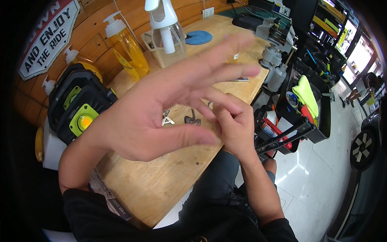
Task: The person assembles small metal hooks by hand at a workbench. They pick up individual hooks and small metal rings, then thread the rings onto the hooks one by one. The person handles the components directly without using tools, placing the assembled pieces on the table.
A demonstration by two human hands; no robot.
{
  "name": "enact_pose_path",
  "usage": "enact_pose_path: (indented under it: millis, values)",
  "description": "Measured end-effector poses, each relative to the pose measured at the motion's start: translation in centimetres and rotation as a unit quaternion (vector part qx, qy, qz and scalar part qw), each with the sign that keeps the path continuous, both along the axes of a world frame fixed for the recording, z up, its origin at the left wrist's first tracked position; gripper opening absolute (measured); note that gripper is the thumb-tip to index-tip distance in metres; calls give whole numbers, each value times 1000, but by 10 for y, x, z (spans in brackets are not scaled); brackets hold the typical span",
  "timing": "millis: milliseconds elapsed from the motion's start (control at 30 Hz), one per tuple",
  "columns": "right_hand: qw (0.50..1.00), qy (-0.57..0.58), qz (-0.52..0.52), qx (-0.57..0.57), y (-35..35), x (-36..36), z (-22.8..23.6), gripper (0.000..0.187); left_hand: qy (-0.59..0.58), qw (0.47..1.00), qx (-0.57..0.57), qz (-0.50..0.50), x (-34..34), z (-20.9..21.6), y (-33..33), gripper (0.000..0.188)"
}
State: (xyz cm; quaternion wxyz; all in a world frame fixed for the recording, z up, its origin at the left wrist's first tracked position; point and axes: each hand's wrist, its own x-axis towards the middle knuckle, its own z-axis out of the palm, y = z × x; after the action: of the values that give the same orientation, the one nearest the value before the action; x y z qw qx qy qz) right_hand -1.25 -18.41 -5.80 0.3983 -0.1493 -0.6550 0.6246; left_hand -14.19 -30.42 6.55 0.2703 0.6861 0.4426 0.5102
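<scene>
My left hand (161,101) is raised over the wooden table (137,189), large in the picture. Its fingers are spread and slightly blurred, with nothing seen between them. Just beyond its fingertips is my right hand (237,129), held above the table's right edge with fingers curled and thumb pressed in. Whatever lies in that grip, if anything, is hidden. Between and behind the hands, a small dark hooked piece (192,119) and a small white angular piece (167,120) lie on the wood, both partly covered by my left hand.
A black work lamp (82,109), an amber pump bottle (128,52) and a clear spray bottle (165,36) stand along the left and back. A blue round pad (198,37) lies farther back. At right stands a black tool cart (322,129) with a yellow-green cloth (305,97).
</scene>
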Motion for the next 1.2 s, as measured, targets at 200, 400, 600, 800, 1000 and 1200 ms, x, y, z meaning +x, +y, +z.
enact_pose_path:
  millis: [200,400,600,800,1000,1200]
  values:
    - [1000,-15,-4,-14,-1,-2,0,17,309,949,54,22,43,33,-67,19]
    - [999,-31,-7,-21,-3,1,1,17,297,921,247,-40,75,6,-55,18]
    - [999,-34,-6,-40,-6,-3,0,17,255,950,175,-39,73,6,-70,19]
    - [994,-59,-19,-87,-7,0,11,19,459,881,69,90,45,0,-34,12]
    - [999,-34,-19,-30,-4,-3,5,19,401,881,-91,234,-22,-28,7,20]
    - [999,-23,-12,-22,-2,-2,5,16,271,911,-217,223,-15,-34,14,19]
